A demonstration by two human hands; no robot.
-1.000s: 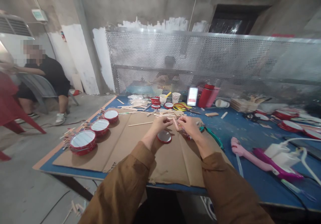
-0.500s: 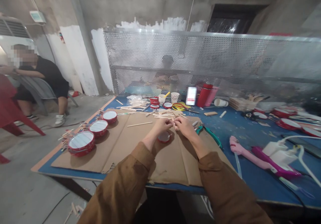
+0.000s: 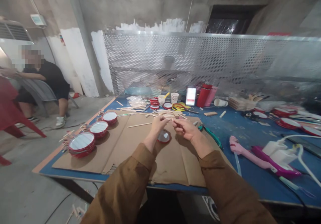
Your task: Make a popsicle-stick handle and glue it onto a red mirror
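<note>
Over the cardboard sheet (image 3: 130,143), my left hand (image 3: 158,126) is closed in a pinch; whatever its fingertips hold is too small to make out. My right hand (image 3: 185,129) is a short gap away, thumb and fingers also pinched, with a tiny pale bit at the tips that I cannot name. Just below and between them lies a small red-rimmed round drum (image 3: 164,136) with a whitish face. Behind the hands is a scatter of thin wooden sticks (image 3: 147,114). A single stick (image 3: 139,125) rests left of my left hand.
Red drums in stacks (image 3: 81,143) line the left side, sticks poking out beside them. At right lie green-handled pliers (image 3: 213,136), a pink glue gun (image 3: 250,155) and a magenta power strip (image 3: 288,170). Cups, a phone and a red bottle (image 3: 204,95) stand by the mesh screen.
My hands have drawn apart slightly, the right one turning and shifting a little to the right. More of the small drum below them now shows.
</note>
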